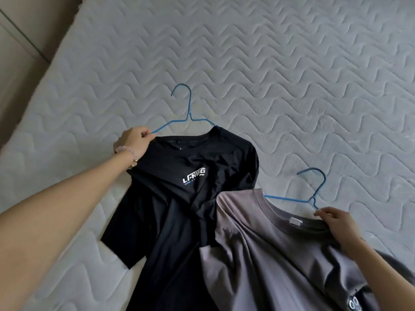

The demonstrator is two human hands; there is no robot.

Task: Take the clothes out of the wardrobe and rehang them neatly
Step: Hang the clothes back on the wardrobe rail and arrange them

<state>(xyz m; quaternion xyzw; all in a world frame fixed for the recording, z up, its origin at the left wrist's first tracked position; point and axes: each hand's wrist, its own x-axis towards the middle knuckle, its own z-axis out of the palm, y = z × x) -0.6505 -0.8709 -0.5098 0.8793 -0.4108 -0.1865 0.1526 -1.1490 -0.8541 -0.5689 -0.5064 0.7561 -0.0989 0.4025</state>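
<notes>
A black T-shirt (179, 198) with a white chest logo lies on the mattress, partly on a blue wire hanger (188, 115) whose hook points away from me. My left hand (133, 143) pinches the shirt's collar edge together with the hanger's left arm. A grey T-shirt (269, 254) overlaps the black one's lower right. A second blue hanger (314, 194) pokes out of the grey collar. My right hand (336, 223) grips the grey shirt's collar beside that hanger's neck.
Both shirts lie on a white quilted mattress (269, 63) that fills most of the view. A beige wardrobe or wall panel (24, 41) stands along the mattress's left edge. A dark garment with round marks (402, 297) shows at the bottom right.
</notes>
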